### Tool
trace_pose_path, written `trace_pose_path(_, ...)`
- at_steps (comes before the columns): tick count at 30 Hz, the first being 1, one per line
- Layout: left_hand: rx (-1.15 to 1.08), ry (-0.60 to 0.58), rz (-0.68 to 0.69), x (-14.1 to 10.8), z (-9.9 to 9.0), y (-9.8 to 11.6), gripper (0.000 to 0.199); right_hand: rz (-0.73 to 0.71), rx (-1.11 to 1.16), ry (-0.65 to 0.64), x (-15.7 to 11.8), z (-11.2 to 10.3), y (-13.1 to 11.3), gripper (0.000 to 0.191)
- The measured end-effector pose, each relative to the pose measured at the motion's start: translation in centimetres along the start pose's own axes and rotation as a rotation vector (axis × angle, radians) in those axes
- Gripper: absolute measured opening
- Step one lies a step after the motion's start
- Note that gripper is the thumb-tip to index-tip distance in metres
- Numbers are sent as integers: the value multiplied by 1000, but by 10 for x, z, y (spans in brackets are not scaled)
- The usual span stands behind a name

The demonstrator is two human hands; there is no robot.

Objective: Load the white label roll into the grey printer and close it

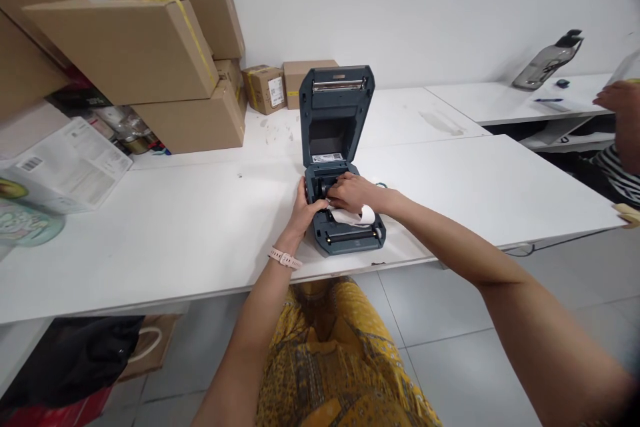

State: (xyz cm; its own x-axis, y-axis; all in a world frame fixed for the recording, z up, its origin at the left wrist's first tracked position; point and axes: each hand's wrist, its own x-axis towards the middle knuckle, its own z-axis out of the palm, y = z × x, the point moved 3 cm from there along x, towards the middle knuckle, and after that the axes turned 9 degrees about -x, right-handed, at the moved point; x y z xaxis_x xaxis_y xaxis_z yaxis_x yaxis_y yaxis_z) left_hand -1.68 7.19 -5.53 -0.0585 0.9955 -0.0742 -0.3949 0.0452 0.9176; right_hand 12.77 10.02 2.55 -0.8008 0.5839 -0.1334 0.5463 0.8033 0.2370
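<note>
A dark grey label printer (337, 113) stands near the table's front edge with its lid raised and leaning back. My left hand (303, 208) grips the left wall of its base, thumb over the rim and fingers along the outside. Inside the base, my right hand (353, 192) is closed, its fingers curled down; a strip of white label paper (356, 215) curls out from beneath it. The fingertips and whatever part of the paper lies under them are hidden. In front of the paper runs a black roller (353, 237).
Cardboard boxes (135, 47) are stacked at the back left, beside a white printed carton (70, 160). A grey bottle (547, 60) and a pen (549, 100) are on the surface at the right. Another person's arm (625, 113) shows at the right edge.
</note>
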Motion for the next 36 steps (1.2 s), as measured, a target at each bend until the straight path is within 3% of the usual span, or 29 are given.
trace_pose_path(6, -18, -24, 45, -3, 2, 6, 103, -46, 237, 338, -57, 2, -27, 39)
trace_pose_path(11, -37, -47, 64, -5, 4, 7, 92, 67, 223, 439, -92, 19, -56, 46)
trace_pose_path(16, -12, -55, 76, -8, 4, 10, 92, 118, 163, 488, -96, 27, -68, 54)
trace_pose_path(25, 8, -89, 51, -6, 2, 6, 100, 67, 279, 457, -99, 30, -55, 61)
trace_pose_path(36, -33, -146, 19, -1, -2, -2, 104, 31, 311, 407, -101, 31, -49, 54)
